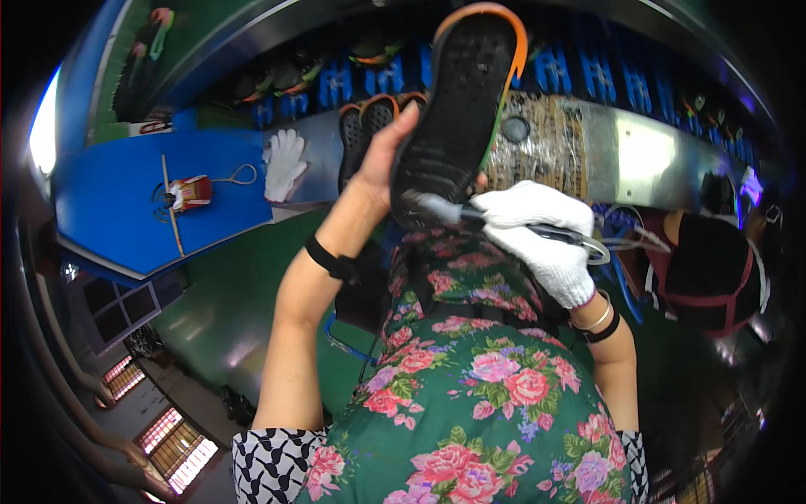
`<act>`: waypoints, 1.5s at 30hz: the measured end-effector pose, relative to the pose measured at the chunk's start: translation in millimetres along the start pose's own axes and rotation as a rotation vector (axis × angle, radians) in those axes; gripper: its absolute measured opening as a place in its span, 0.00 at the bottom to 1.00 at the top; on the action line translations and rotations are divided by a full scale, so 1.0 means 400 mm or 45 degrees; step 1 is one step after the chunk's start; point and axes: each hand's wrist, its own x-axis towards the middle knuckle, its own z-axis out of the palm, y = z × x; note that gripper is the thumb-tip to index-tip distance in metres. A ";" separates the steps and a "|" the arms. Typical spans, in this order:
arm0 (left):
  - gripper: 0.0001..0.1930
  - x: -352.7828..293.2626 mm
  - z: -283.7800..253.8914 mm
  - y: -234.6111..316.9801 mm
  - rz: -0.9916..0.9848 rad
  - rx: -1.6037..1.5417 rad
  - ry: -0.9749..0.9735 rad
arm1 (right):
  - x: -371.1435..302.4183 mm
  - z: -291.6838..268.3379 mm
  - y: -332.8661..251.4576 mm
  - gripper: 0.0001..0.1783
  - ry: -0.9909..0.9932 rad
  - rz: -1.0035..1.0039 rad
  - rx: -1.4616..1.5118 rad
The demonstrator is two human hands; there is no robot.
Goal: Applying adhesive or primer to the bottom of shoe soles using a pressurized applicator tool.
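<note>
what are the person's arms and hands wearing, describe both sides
The left hand is bare, with a black band around the forearm and a short sleeve in a black-and-white pattern at the upper arm. The right hand wears a white knit glove; at that wrist sit a thin bangle and a black band. A patterned sleeve edge shows there too.
</note>
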 end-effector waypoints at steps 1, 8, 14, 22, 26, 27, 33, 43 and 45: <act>0.45 0.000 0.008 -0.027 0.124 -0.120 0.189 | 0.020 -0.015 -0.004 0.09 0.002 -0.058 -0.254; 0.37 -0.043 0.003 -0.108 0.155 -0.085 -0.094 | 0.157 -0.064 -0.015 0.15 0.133 -0.799 -1.013; 0.53 -0.170 -0.018 -0.053 0.506 0.184 -0.055 | 0.094 0.003 -0.027 0.09 -0.097 -0.248 -0.118; 0.58 -0.268 0.112 0.444 0.788 0.218 -0.635 | 0.059 -0.013 0.065 0.13 0.422 0.045 0.369; 0.60 -0.241 0.047 0.685 1.425 -0.308 -0.208 | 0.035 0.029 0.162 0.13 0.378 0.133 0.283; 0.60 -0.238 0.052 0.681 1.446 -0.390 -0.024 | 0.039 0.045 0.178 0.13 0.393 0.176 0.318; 0.48 -0.262 -0.009 0.695 1.718 0.166 0.394 | 0.023 0.068 0.222 0.11 0.452 0.299 0.381; 0.27 -0.334 -0.063 0.778 1.771 1.320 1.167 | 0.035 0.083 0.256 0.12 0.528 0.342 0.334; 0.15 -0.327 -0.040 0.762 2.061 1.868 1.327 | 0.032 0.080 0.257 0.12 0.533 0.332 0.319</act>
